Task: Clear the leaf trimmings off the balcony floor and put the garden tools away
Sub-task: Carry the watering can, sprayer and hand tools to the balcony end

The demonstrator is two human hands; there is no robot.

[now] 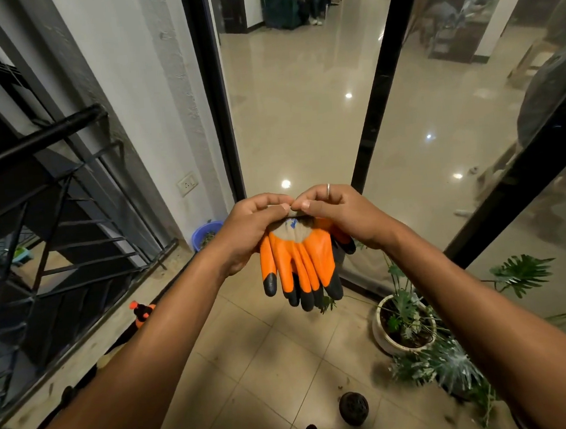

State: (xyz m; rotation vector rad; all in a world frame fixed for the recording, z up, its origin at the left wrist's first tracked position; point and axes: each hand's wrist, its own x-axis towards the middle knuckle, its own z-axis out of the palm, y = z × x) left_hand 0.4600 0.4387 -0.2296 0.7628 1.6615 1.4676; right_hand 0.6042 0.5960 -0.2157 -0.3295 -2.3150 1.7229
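Above the beige balcony floor tiles (253, 369), just in front of the open glass door, you hold what looks like a stacked pair of orange rubber-coated garden gloves with black fingertips (298, 260), hanging fingers down. Your left hand (248, 227) and your right hand (339, 216) are both curled over the grey knit cuff, thumbs and fingers pinching it from either side, knuckles almost touching. To do this step well, line up the two cuffs and flatten the gloves palm to palm before you carry them, so neither one slips out of the pinch. Shift to a firmer one-hand grip across both cuffs, which would free the other hand for the orange-topped spray bottle (142, 313) by the black metal railing (32, 142). Put them down together, not apart. Any leaf scraps on the tiles near the white ceramic plant pot (384, 338) are too small to tell apart, so look again once your hands are free.
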